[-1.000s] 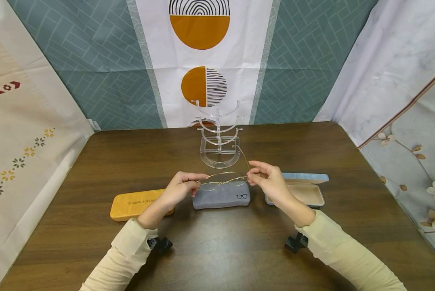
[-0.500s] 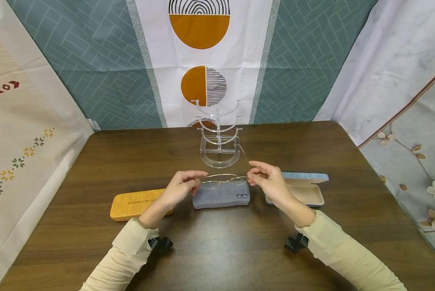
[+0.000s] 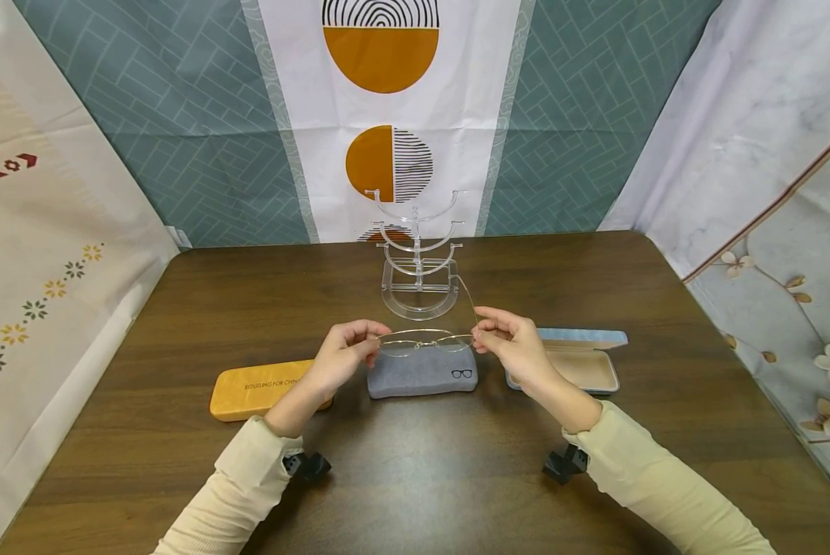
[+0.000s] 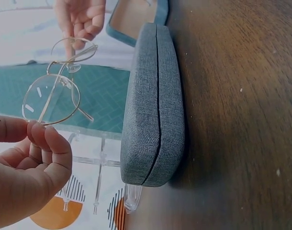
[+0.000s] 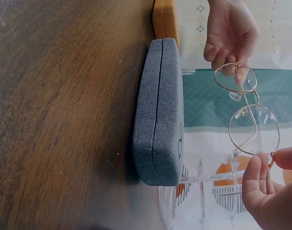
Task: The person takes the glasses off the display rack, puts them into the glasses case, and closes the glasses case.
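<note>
A pair of thin gold-rimmed eyeglasses (image 3: 418,344) is held up between both hands, above a closed grey glasses case (image 3: 421,375). My left hand (image 3: 341,353) pinches the frame at its left end; in the left wrist view the thumb and fingers meet at the rim of the near lens. My right hand (image 3: 515,345) pinches the other end, by the hinge, as the right wrist view shows. One temple lies folded across behind the lenses. The other sticks out away from me, toward the clear stand (image 3: 418,311).
Left of the grey case lies a closed yellow glasses case (image 3: 258,385), partly behind the left forearm. To the right, a blue case (image 3: 584,371) stands open with a beige lining. The clear stand has several curved tiers. Curtains (image 3: 199,131) hang behind the table.
My left hand has shifted slightly up and left at the frame's end. The folded temple sits a little differently behind the lenses. My right hand keeps its hold, almost still.
</note>
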A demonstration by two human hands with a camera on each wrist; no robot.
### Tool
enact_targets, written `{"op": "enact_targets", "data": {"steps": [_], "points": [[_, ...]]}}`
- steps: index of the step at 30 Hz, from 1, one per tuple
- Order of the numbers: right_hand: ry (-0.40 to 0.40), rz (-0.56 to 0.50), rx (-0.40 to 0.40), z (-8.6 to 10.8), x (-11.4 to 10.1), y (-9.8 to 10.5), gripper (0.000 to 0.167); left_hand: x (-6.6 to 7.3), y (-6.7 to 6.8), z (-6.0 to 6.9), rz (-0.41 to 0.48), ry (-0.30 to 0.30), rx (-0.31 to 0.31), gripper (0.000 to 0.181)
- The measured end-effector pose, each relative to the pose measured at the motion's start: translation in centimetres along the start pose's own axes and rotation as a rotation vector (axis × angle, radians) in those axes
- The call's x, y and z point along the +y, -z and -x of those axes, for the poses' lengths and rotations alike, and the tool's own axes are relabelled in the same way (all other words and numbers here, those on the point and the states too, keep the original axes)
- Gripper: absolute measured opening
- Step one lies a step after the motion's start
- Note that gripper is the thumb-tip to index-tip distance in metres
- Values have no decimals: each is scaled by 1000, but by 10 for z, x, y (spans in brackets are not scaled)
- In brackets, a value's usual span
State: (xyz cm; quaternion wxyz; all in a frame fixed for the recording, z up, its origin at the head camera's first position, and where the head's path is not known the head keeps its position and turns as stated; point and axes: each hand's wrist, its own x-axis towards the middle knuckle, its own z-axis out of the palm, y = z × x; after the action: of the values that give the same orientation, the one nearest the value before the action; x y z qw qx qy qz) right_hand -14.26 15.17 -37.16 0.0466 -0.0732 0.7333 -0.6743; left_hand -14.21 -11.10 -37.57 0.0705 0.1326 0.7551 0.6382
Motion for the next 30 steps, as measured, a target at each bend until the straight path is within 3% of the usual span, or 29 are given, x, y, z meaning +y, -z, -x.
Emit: {"op": "enact_targets", "data": {"steps": [30], "points": [[8, -18, -38, -1, -1, -4, 37, -3, 2, 2, 14, -7, 14, 22]]}}
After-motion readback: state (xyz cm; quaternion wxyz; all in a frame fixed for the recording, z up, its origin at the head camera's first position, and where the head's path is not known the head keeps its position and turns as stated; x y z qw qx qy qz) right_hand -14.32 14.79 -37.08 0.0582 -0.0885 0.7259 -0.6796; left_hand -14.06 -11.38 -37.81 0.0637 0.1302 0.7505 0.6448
